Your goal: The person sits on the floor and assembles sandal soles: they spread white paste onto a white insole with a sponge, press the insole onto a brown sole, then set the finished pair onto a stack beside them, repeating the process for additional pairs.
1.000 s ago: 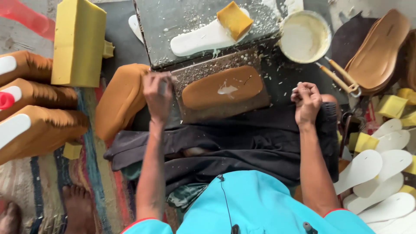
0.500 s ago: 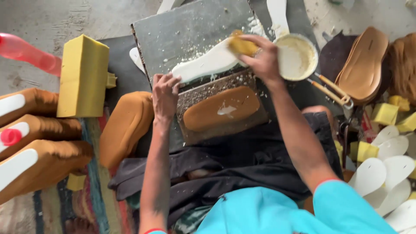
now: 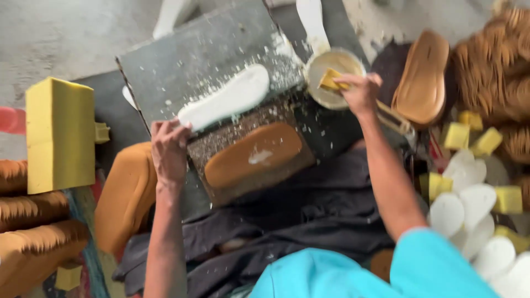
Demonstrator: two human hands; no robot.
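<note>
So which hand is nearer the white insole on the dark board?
Left. The left hand rests at the white insole's heel end; the right hand is off at the glue bowl, holding a yellow sponge.

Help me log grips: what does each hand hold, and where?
Right hand pinches yellow sponge by its rear end over the bowl; left hand holds nothing.

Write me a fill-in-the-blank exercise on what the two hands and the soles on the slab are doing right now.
1. The right hand dips a yellow sponge into the round ____ of glue.
2. The left hand rests at the edge of the dark ____.
3. The white insole lies above the ____ sole.
4. A big foam block, coloured ____, stands far left.

Missing words: bowl; slab; brown; yellow
</note>
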